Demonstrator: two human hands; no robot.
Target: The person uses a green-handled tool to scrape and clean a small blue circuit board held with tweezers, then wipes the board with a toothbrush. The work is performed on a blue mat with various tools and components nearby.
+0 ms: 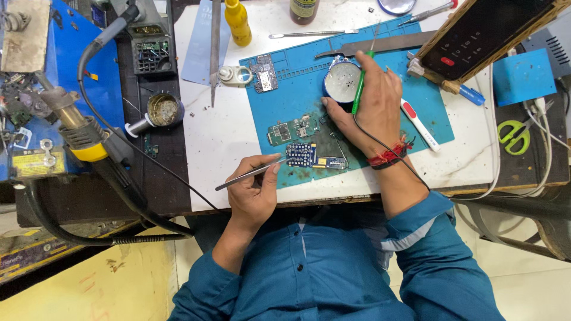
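A white table top [226, 142] carried a blue rubber work mat [303, 89]. Toward its 12 o'clock edge the right hand [372, 104] was closed round a green-handled soldering iron [358, 89], beside a round metal tin [343, 82]. At 6 o'clock the left hand [256, 190] pinched slim steel tweezers [250, 174], their tips touching a small blue circuit board [301, 154]; a green circuit board [292, 129] lay just above

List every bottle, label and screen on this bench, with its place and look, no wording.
Yellow bottle: top centre, upright, slim.
Brown bottle: beside it, yellow label.
Dark screen: top right, tilted, wood-framed.
Yellow label: far left, rectangular.
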